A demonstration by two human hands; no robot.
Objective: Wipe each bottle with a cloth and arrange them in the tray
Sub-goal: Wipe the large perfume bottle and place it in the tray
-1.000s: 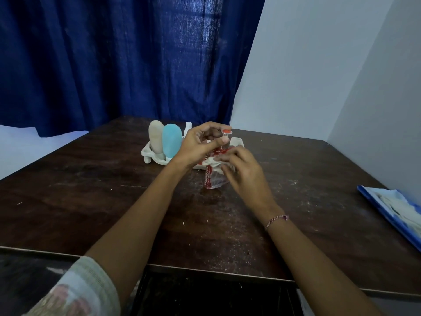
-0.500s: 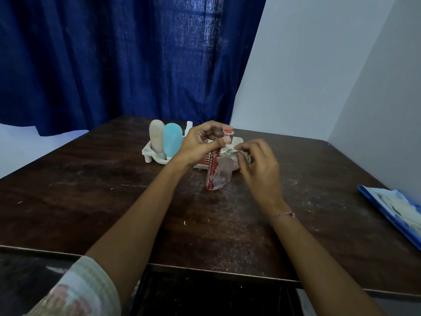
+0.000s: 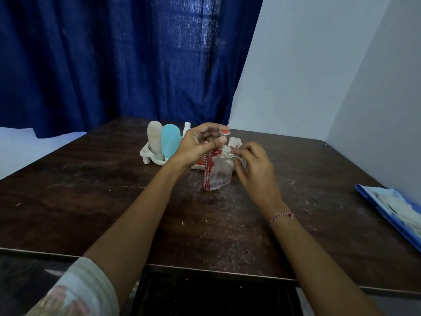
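A clear glass bottle (image 3: 217, 176) with red markings and a red-topped cap stands on the dark table, just in front of the white tray (image 3: 145, 154). My left hand (image 3: 198, 144) pinches the bottle's neck below the cap. My right hand (image 3: 251, 163) grips a small pale cloth (image 3: 227, 153) and presses it against the bottle's upper right shoulder. In the tray stand a beige bottle (image 3: 155, 139), a light blue bottle (image 3: 170, 140) and a small white spray bottle (image 3: 186, 127), partly hidden by my left hand.
A blue folder with white cloth or paper on it (image 3: 394, 206) lies at the table's right edge. A dark blue curtain hangs behind the table; white walls close the right side. The table's front edge runs just below my forearms.
My right hand with the cloth has slid from the bottle's front up and right to its shoulder. The bottle's clear body now shows. My left hand keeps its hold.
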